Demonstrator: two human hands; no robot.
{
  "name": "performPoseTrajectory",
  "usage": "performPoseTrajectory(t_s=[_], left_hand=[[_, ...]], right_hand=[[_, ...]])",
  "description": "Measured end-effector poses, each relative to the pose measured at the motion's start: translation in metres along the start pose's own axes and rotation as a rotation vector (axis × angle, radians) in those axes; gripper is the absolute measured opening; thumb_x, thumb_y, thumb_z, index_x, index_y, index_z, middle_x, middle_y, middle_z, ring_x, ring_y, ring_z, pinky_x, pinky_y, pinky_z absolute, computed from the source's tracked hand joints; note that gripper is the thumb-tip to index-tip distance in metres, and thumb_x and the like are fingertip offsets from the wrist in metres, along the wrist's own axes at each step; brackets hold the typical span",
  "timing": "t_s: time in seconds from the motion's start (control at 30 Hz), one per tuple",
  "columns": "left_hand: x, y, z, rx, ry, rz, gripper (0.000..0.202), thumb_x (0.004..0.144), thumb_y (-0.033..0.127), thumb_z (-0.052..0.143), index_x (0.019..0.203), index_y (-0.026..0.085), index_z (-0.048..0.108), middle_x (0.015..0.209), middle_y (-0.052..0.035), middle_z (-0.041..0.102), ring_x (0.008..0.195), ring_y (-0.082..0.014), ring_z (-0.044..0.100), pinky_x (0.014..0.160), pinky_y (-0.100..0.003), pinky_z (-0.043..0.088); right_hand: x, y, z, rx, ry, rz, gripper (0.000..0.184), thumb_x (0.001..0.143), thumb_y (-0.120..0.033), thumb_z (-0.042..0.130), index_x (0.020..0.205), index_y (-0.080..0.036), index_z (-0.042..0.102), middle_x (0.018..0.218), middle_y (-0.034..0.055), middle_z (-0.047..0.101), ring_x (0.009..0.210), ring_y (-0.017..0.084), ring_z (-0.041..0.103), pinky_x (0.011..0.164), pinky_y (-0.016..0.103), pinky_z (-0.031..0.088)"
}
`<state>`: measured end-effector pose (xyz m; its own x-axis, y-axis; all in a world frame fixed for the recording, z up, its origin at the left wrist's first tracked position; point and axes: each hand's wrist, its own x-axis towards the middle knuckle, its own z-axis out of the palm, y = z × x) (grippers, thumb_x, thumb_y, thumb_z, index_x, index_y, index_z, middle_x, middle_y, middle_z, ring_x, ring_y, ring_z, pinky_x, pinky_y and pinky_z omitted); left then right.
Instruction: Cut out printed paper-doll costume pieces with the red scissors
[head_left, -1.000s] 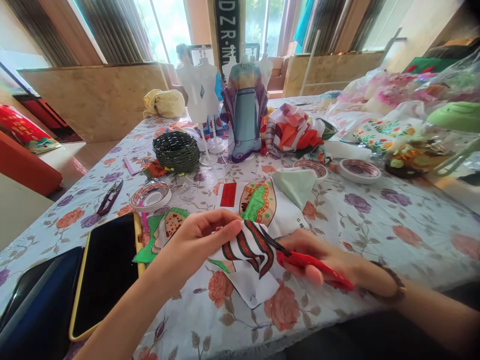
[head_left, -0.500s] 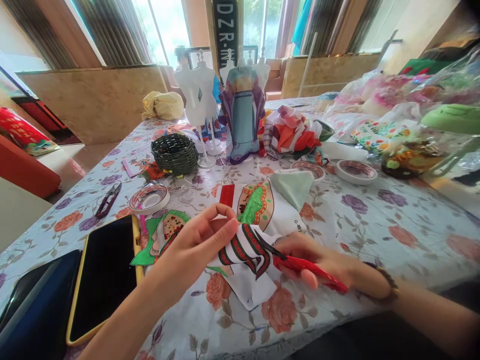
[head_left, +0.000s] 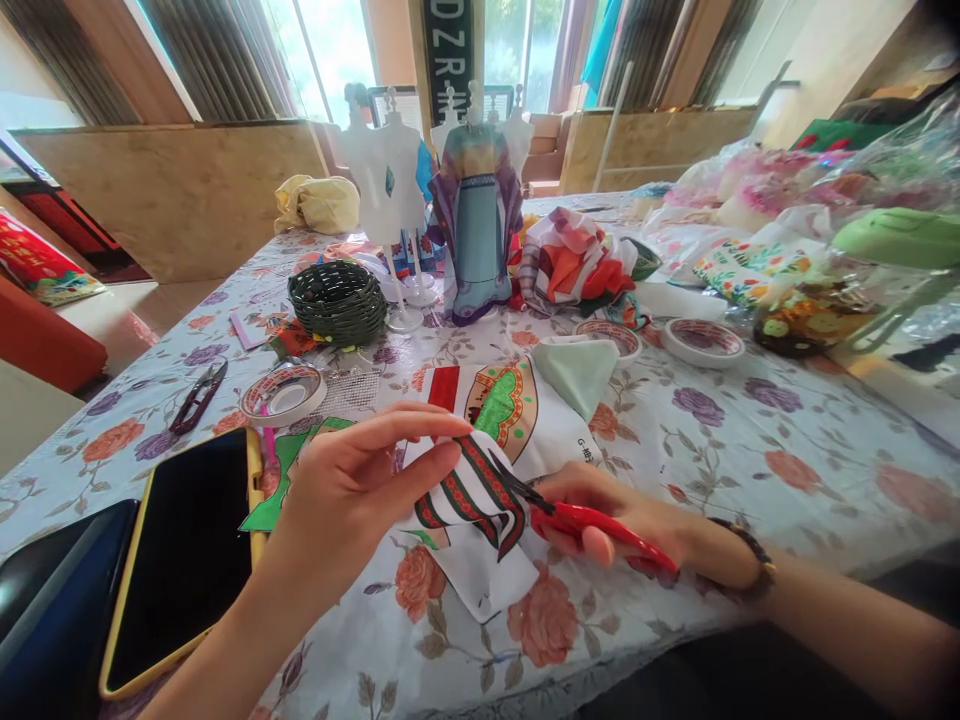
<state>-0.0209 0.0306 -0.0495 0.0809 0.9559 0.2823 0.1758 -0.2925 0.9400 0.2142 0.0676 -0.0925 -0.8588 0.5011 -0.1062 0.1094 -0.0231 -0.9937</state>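
Observation:
My left hand [head_left: 352, 490] pinches a white fabric piece [head_left: 469, 495] printed with red, green and black bands, lifting its edge off the table. My right hand [head_left: 622, 515] grips red-handled scissors [head_left: 592, 525], whose dark blades bite into the printed edge of that fabric. Just behind lies another printed fabric sheet [head_left: 517, 410] with a green and orange pattern and a red block.
A yellow-cased tablet [head_left: 184, 555] and a dark blue case [head_left: 52, 600] lie at the left. Tape rolls [head_left: 283, 392], thread snips [head_left: 196, 396], a dark woven basket [head_left: 337, 300], small dress forms [head_left: 476, 225], heaped cloth [head_left: 577, 265] and bagged goods [head_left: 825, 240] crowd the flowered tablecloth [head_left: 750, 440].
My left-hand fingers have stretched out further along the fabric's top edge. Both hands and the scissors sit slightly further left in view, as the camera has shifted.

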Motion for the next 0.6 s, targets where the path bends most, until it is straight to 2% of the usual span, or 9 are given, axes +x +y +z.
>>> performPoseTrajectory(t_s=[0.1,0.2,0.27,0.43,0.6], left_hand=[[-0.002,0.005,0.000,0.087,0.024,0.065,0.025,0.080,0.019,0.075,0.091,0.041,0.078,0.098,0.0105,0.073,0.089,-0.0058,0.065,0.074,-0.010,0.049],[-0.004,0.010,0.001,0.196,0.055,0.108,0.029,0.079,0.020,0.077,0.094,0.044,0.077,0.099,0.0116,0.072,0.081,-0.0036,0.064,0.064,-0.007,0.047],[-0.005,0.013,0.002,0.244,0.054,0.133,0.031,0.079,0.020,0.076,0.096,0.046,0.076,0.100,0.0131,0.072,0.080,-0.0026,0.064,0.062,-0.005,0.046],[-0.007,0.018,0.001,0.347,0.057,0.155,0.034,0.080,0.023,0.076,0.103,0.048,0.074,0.105,0.0145,0.072,0.091,-0.0041,0.066,0.083,-0.007,0.049],[-0.007,0.019,0.001,0.385,0.061,0.165,0.035,0.080,0.024,0.075,0.105,0.048,0.073,0.108,0.0144,0.072,0.093,-0.0058,0.067,0.087,-0.009,0.050]], right_hand=[[0.000,-0.002,0.000,0.017,-0.006,-0.004,0.070,0.064,-0.085,0.061,0.058,-0.018,0.045,0.056,-0.0063,0.039,0.051,0.008,0.029,0.048,0.027,0.019],[-0.001,-0.002,0.000,0.032,-0.008,-0.020,0.069,0.067,-0.084,0.060,0.059,-0.018,0.045,0.056,-0.0063,0.039,0.052,0.008,0.030,0.048,0.027,0.020],[-0.002,-0.001,0.000,0.051,-0.010,-0.026,0.068,0.068,-0.083,0.061,0.059,-0.018,0.045,0.057,-0.0062,0.040,0.052,0.008,0.030,0.049,0.026,0.021],[-0.002,-0.002,0.001,0.024,-0.001,-0.008,0.068,0.066,-0.083,0.063,0.060,-0.017,0.045,0.057,-0.0064,0.039,0.052,0.008,0.031,0.047,0.026,0.020],[-0.001,-0.003,0.004,-0.009,0.021,-0.021,0.070,0.066,-0.086,0.058,0.061,-0.018,0.044,0.059,-0.0059,0.037,0.053,0.008,0.031,0.047,0.027,0.019]])
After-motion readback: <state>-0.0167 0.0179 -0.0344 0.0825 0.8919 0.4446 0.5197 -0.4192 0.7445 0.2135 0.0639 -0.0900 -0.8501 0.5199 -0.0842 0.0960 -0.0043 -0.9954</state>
